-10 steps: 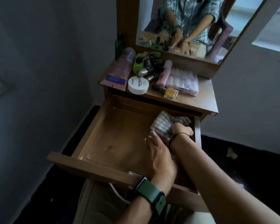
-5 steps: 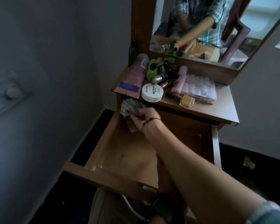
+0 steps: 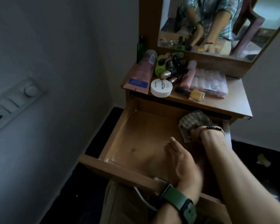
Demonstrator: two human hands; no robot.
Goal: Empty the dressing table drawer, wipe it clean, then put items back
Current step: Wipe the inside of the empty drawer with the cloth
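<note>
The right hand (image 3: pixel 198 132) grips a checked cloth (image 3: pixel 192 121) at the drawer's (image 3: pixel 120 171) back right corner (fingers bunched into it); the left hand (image 3: pixel 183 162) lies nearby, fingers straight.

Wrist of the left hand (image 3: pixel 183 160), lower centre: wristwatch with broad dark green rubber strap (image 3: pixel 179 202), dark case. Wrist of the right hand (image 3: pixel 196 132), right of centre: thin black cord bracelet (image 3: pixel 212 127). Both forearms are bare to the frame edge. Bottom centre: khaki fabric trousers (image 3: pixel 120 207), with a thin white cable (image 3: pixel 142 199) across them. Reflected in the wood-framed mirror (image 3: pixel 268 34), upper right: teal-and-white checked shirt (image 3: pixel 220 15), sleeves ending near the elbows.
</note>
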